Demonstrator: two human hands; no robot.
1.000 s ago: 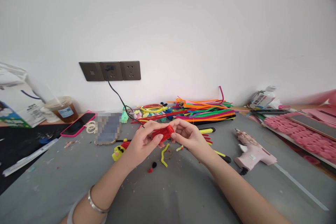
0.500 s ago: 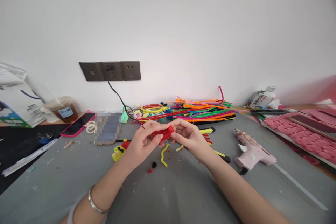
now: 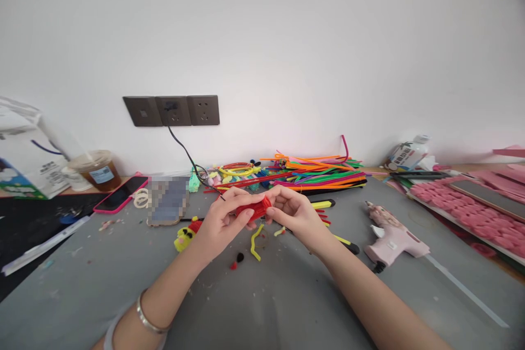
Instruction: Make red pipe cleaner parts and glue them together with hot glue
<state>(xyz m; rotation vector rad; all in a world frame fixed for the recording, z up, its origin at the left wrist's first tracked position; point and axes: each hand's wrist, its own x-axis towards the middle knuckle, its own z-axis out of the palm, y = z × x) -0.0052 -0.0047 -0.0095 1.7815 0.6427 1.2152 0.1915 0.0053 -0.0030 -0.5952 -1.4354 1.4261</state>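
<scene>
Above the middle of the grey mat, both hands hold a small bundle of red pipe cleaners (image 3: 257,209). My left hand (image 3: 227,220) is closed round its left side, thumb across the front. At the bundle's right end my right hand (image 3: 293,216) pinches it between thumb and fingers. Part of the red piece is hidden behind the fingers. Just below lie a bent yellow pipe cleaner (image 3: 256,243), a black pompom (image 3: 240,257) and a small red bit (image 3: 233,266). A fuzzy yellow figure (image 3: 184,239) with black and red parts sits left of my left wrist.
Behind the hands lies a pile of coloured pipe cleaners (image 3: 320,172). A pink glue gun (image 3: 394,243) rests at right, near pink craft pieces (image 3: 467,202). At left are a pink-cased phone (image 3: 121,195), a drink cup (image 3: 98,170) and a cord (image 3: 184,147) from the wall socket.
The view has shifted very slightly. Both hands keep their hold on the red bundle in nearly the same place.
</scene>
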